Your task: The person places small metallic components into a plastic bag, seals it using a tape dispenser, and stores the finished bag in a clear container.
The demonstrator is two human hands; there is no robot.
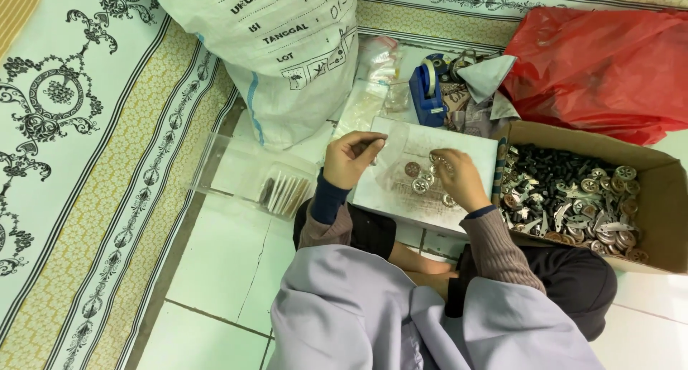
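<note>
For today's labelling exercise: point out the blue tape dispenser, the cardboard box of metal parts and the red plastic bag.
Blue tape dispenser (pixel 428 92): head view, on its blue body.
Cardboard box (pixel 663 219): head view, on its right wall.
Red plastic bag (pixel 602 69): head view, on its middle.

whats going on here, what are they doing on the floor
A person sits on the tiled floor at a white board across their lap. The left hand pinches open a small clear plastic bag, while the right hand rests on small round metal discs on the board. A cardboard box of similar parts sits at their right.
</note>
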